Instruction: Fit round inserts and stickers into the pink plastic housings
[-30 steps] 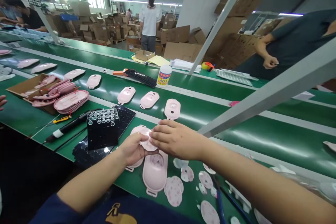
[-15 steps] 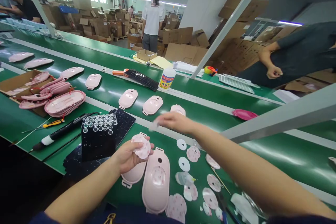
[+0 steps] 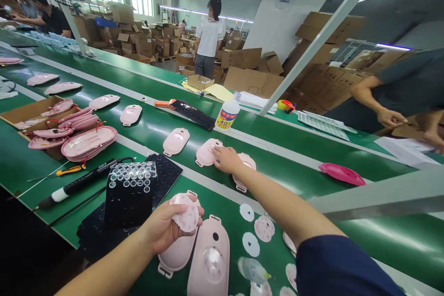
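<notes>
My left hand (image 3: 169, 224) pinches thin, round, scallop-edged discs (image 3: 186, 212) with a pink pattern between thumb and fingers. Below that hand lie two long pale-pink plastic shells; the nearer shell (image 3: 208, 277) has a dark hole and a round, shiny centre. My right hand (image 3: 229, 159) reaches across to another pink shell (image 3: 205, 153) on the belt, its bent fingertips down at the round centre. Whatever those fingertips hold is hidden. Under my right wrist is a further pink shell (image 3: 248, 162).
Loose discs (image 3: 264, 229) and a small squeeze bottle (image 3: 253, 268) lie in front. Black sheets (image 3: 130, 203), a black-handled tool (image 3: 78, 182) and a carton of pink parts (image 3: 33, 108) are leftward. Beyond stand a glue bottle (image 3: 227, 113) and a slanted metal post (image 3: 326, 39).
My right hand has moved forward from above the near side of the belt onto a pink shell. The left hand still holds the discs. The camera view has shifted a little.
</notes>
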A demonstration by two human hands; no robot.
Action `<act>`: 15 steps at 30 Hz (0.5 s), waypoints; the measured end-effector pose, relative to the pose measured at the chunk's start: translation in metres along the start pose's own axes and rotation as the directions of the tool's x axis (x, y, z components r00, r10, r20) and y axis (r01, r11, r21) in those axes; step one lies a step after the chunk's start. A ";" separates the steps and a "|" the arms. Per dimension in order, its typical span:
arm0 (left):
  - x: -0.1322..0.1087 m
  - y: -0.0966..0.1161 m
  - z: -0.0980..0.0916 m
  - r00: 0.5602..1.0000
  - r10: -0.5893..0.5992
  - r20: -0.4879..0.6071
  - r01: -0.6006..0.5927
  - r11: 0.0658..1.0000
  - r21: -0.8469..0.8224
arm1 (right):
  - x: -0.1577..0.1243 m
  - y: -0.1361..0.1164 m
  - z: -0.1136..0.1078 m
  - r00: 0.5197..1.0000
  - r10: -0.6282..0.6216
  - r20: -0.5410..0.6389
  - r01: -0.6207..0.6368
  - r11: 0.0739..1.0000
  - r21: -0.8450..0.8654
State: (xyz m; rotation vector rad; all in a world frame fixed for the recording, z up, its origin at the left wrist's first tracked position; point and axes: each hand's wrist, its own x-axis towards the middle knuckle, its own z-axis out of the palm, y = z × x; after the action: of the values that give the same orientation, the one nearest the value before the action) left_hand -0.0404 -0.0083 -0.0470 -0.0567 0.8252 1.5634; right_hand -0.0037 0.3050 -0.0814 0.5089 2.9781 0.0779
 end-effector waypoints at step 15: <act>0.012 0.004 0.008 0.997 0.042 -0.060 -0.043 0.999 -0.026 | -0.012 -0.003 -0.034 0.999 0.025 0.041 -0.031 0.989 0.148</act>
State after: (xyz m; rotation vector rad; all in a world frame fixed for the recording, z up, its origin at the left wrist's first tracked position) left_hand -0.0431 0.0062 -0.0447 -0.1071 0.8565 1.6199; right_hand 0.0026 0.2966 -0.0462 0.5621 2.9528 -0.1506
